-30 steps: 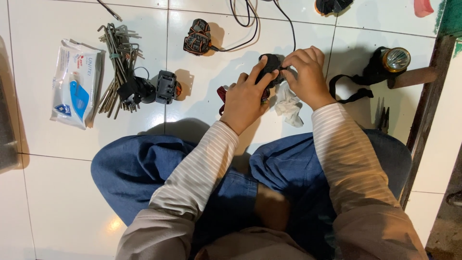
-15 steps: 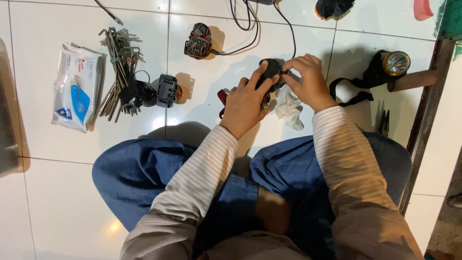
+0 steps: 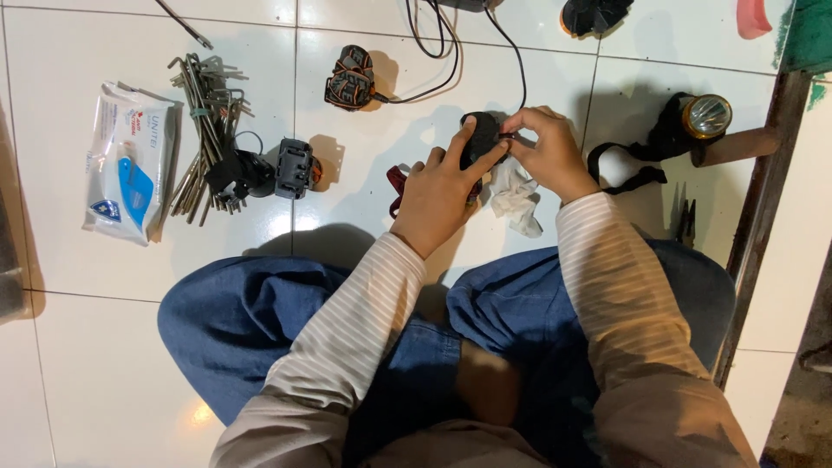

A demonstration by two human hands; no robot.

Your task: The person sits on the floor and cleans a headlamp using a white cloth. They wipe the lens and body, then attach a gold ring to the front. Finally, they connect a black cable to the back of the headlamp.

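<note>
— How many headlamps are lying around on the tiles?

— I'm counting four: one black lamp body (image 3: 481, 139) at twelve o'clock, one with a yellow lens (image 3: 706, 116) at two, two more (image 3: 349, 78) (image 3: 295, 168) toward ten.

— Anything else showing?

— One wipes packet (image 3: 124, 162) and one hex key bundle (image 3: 204, 143) at nine, one white cloth (image 3: 516, 198).
</note>
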